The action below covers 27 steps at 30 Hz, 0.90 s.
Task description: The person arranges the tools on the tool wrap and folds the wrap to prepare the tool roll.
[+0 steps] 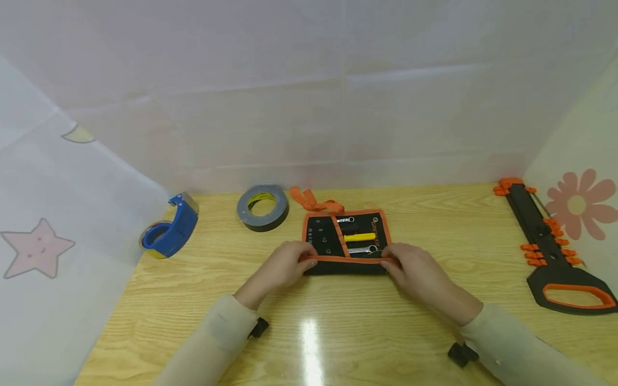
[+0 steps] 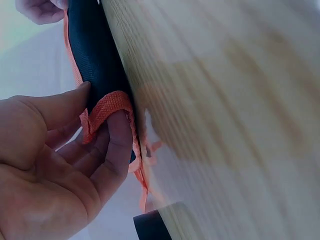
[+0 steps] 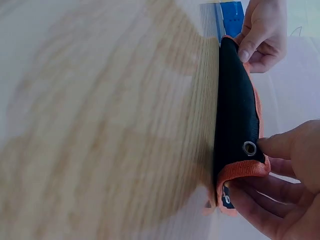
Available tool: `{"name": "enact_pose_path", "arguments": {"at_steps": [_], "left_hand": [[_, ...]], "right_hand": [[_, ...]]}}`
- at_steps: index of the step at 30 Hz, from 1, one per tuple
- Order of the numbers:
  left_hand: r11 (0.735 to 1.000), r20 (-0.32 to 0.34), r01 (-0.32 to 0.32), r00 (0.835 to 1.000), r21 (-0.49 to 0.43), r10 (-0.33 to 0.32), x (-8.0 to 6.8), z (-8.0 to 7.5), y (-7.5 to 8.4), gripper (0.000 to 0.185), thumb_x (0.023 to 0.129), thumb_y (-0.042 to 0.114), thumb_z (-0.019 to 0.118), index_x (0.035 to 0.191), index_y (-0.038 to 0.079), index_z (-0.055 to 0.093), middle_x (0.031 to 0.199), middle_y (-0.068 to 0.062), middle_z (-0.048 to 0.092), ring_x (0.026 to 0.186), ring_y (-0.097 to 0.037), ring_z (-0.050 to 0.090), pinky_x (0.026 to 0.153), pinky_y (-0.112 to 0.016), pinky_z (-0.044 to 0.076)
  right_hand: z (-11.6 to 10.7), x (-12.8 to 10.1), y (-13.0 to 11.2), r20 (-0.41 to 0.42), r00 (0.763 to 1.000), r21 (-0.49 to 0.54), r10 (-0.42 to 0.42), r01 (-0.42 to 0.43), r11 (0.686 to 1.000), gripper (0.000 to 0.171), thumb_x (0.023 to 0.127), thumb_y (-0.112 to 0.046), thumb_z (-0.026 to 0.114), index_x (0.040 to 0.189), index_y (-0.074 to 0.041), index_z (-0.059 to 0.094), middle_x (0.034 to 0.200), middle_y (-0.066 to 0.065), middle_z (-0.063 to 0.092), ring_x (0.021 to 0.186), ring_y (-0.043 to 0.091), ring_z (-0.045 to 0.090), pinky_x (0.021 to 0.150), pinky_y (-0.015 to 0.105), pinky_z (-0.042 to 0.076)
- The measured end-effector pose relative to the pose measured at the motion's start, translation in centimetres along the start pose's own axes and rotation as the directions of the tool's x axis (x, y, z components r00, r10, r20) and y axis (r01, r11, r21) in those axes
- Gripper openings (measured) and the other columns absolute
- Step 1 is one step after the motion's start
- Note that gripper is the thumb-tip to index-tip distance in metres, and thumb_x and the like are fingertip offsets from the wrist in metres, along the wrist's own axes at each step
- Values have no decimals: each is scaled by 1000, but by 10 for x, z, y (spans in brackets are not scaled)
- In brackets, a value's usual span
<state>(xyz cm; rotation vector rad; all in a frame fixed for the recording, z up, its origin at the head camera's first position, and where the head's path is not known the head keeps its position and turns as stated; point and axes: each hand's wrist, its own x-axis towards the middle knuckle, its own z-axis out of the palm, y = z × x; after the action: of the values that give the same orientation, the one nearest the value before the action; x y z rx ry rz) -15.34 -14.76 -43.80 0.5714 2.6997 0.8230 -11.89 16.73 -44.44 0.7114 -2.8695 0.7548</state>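
Observation:
A black tool pouch with orange trim (image 1: pixel 347 267) lies on the table, its near edge folded up and over. My left hand (image 1: pixel 291 261) pinches the fold's left corner, thumb on the outside and fingers inside the fold in the left wrist view. At the right corner my right hand (image 1: pixel 419 268) pinches the same flap; the thumb lies beside a metal eyelet (image 3: pixel 249 148) in the right wrist view. Pockets hold a yellow-handled tool (image 1: pixel 359 237), a wrench (image 1: pixel 363 250) below it and another small wrench (image 1: pixel 345 220) above. Printed numbers run down the pouch's left part.
An orange strap (image 1: pixel 316 202) trails behind the pouch. Left of it lies a roll of grey tape (image 1: pixel 281 213), then a blue tape dispenser (image 1: pixel 179 228) at the table's left edge. A black tool with orange clips and a handle (image 1: pixel 550 252) lies far right. White sheets hang around the table.

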Motion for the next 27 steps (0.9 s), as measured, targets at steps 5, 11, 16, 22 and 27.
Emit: {"name": "enact_pose_path", "arguments": {"at_steps": [5, 11, 16, 22, 27], "left_hand": [[999, 16, 34, 999, -7, -34, 7, -1, -1, 7, 101, 13, 77, 106, 11, 82, 100, -2, 79, 85, -13, 67, 79, -36, 58], [998, 37, 65, 997, -20, -65, 14, -5, 1, 8, 101, 14, 78, 105, 13, 84, 101, 0, 80, 89, -12, 70, 85, -38, 61], [996, 38, 85, 996, -32, -84, 18, -6, 2, 4, 101, 15, 78, 102, 13, 81, 99, 0, 78, 78, -12, 68, 78, -36, 59], [998, -15, 56, 998, 11, -56, 17, -6, 3, 13, 100, 17, 80, 110, 10, 76, 104, -2, 75, 93, -18, 69, 86, -39, 59], [981, -23, -125, 991, 145, 130, 10, -4, 5, 18, 99, 20, 81, 113, 10, 75, 112, -3, 70, 105, -23, 64, 95, -43, 56]], "right_hand": [[1, 1, -2, -26, 990, -128, -142, 138, 982, 28, 94, -15, 85, 119, -7, 75, 111, 6, 73, 94, 19, 67, 83, 40, 60], [6, 3, -7, 35, 941, -365, -338, 326, 872, 36, 91, -22, 89, 119, -2, 78, 121, 10, 76, 110, 28, 71, 93, 45, 61], [11, 6, -11, 34, 943, -423, -332, 314, 850, 35, 89, -24, 91, 114, -2, 80, 117, 12, 77, 107, 29, 71, 89, 44, 62], [10, 11, -14, 79, 967, -392, -242, 253, 884, 33, 92, -19, 88, 115, 2, 78, 114, 14, 77, 104, 31, 72, 93, 44, 63], [6, 15, -14, 106, 966, -374, -235, 257, 891, 28, 94, -15, 86, 113, 4, 77, 111, 15, 77, 99, 30, 73, 89, 42, 64]]}}
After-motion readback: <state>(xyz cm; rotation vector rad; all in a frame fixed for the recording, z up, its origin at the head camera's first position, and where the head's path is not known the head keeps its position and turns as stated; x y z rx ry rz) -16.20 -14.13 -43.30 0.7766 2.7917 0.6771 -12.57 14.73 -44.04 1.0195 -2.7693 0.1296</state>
